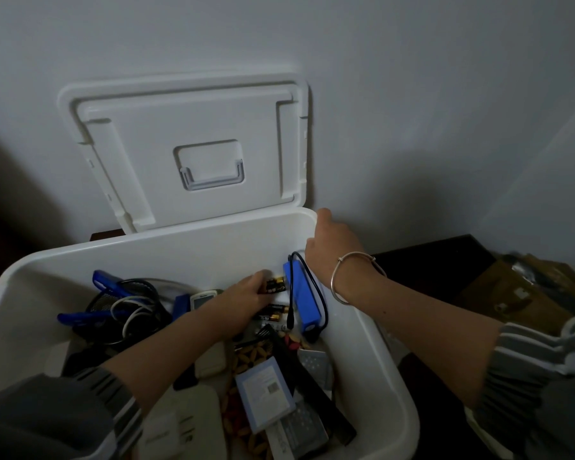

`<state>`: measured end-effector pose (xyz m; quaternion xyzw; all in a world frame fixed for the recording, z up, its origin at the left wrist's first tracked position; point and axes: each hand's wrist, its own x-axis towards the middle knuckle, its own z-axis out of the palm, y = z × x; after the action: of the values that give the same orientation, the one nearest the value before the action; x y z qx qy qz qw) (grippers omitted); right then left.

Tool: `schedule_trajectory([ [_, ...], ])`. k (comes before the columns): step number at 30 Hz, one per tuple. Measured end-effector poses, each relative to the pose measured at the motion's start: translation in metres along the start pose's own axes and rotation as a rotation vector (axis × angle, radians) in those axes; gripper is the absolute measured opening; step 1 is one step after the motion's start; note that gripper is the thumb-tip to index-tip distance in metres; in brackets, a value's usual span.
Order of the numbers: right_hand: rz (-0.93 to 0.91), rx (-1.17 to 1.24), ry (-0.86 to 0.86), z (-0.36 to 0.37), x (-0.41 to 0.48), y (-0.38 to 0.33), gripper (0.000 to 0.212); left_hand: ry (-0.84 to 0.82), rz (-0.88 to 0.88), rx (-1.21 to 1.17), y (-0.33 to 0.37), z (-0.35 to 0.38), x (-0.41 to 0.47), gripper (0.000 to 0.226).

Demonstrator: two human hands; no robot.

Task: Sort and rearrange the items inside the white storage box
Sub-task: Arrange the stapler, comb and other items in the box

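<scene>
Most of the background is a plain grey wall, and right in front of it sits the big white plastic storage box, wide open, with its white lid tipped up against the wall. Off to the right, on a dark surface, there's a brown cardboard carton, well apart from the box. Both arms have grey sleeves pushed up. The left hand is down inside the box near the far wall, with its fingers curled round a pair of black-and-gold batteries, so it's properly grasping those. The right hand is up at the far right corner of the box rim. Its back is to the camera and the fingers are hidden, so honestly I can't tell if it's gripping the rim or just resting there. The left part of the box is a tangle of black and white cords with blue plastic clips. Just beside the held batteries, along the right wall, lies a blue rectangular power bank with a black cable looped round it. There's a thin silver bangle on the right wrist, and a second pair of batteries lies just beside the left hand.
</scene>
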<state>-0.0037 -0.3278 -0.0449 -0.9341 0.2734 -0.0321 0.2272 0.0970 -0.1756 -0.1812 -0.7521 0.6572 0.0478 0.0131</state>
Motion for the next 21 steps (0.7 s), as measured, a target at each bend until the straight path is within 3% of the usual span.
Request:
schedule_trajectory([
  [4,-0.002,-0.002,0.017,0.001,0.0,0.0,0.035,0.02,-0.191,-0.112,0.0,-0.003,0.001,0.051],
  [7,0.0,-0.012,0.028,0.002,0.001,0.001,0.035,0.161,-0.169,-0.226,0.005,-0.005,0.005,0.059],
  [14,0.001,-0.001,0.03,0.004,0.002,0.001,0.032,0.261,-0.207,-0.429,0.014,-0.012,0.02,0.031],
  [21,-0.003,-0.004,0.033,0.005,0.002,0.002,0.035,0.312,-0.278,-0.502,0.016,-0.014,0.016,0.033],
])
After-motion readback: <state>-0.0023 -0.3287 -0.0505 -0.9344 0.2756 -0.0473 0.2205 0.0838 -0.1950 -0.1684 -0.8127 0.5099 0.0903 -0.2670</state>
